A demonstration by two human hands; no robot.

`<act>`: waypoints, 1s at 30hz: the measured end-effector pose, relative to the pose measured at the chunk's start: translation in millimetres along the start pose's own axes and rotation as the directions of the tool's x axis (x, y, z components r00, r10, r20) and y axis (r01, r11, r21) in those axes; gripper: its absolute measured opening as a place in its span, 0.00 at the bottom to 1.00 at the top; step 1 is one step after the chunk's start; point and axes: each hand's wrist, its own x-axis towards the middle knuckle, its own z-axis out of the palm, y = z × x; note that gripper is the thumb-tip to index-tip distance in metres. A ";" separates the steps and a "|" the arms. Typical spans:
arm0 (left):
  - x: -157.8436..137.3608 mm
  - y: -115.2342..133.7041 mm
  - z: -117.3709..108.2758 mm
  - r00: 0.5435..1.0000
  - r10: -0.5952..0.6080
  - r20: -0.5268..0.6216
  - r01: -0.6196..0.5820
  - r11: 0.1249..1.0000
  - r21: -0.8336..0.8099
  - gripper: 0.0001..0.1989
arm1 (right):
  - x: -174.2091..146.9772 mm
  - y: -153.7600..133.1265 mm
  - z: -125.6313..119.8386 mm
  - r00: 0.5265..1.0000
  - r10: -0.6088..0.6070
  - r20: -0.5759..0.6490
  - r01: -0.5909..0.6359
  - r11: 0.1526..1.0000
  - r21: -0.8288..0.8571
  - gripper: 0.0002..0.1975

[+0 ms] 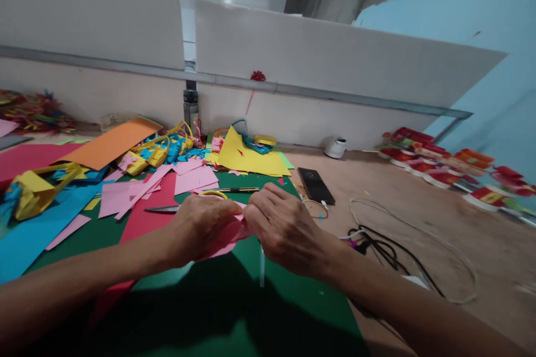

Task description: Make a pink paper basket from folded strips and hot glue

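Between my two hands is a piece of pink paper, bent and raised above the green sheet. My left hand is closed on its left side, the thumb pressing along the top edge. At the right edge, my right hand pinches the same paper, its fingertips close to the left thumb. Just beyond my left hand lie scissors with a yellow handle, partly covered by that hand. A pen rests behind them. Below my right hand is a thin whitish stick.
Pink, red, blue and orange paper spreads over the left side, with yellow-blue paper baskets. Yellow paper lies at the back. On the right are a phone, cables, a white cup-like object and red paper items.
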 end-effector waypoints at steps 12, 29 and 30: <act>5.7 -7.5 2.9 0.935 -0.314 0.166 0.353 0.870 -0.344 0.13 | -6.3 9.1 0.9 0.959 0.281 0.036 -0.283 0.940 0.191 0.10; 4.8 -6.3 1.9 0.942 -0.308 0.134 0.334 0.826 -0.453 0.15 | -8.8 23.2 14.1 0.698 0.572 0.430 -0.670 0.734 0.112 0.10; 5.7 -6.2 -0.2 0.939 -0.316 0.136 0.342 0.820 -0.460 0.15 | -12.9 22.9 18.5 0.656 0.609 0.445 -0.683 0.731 0.006 0.09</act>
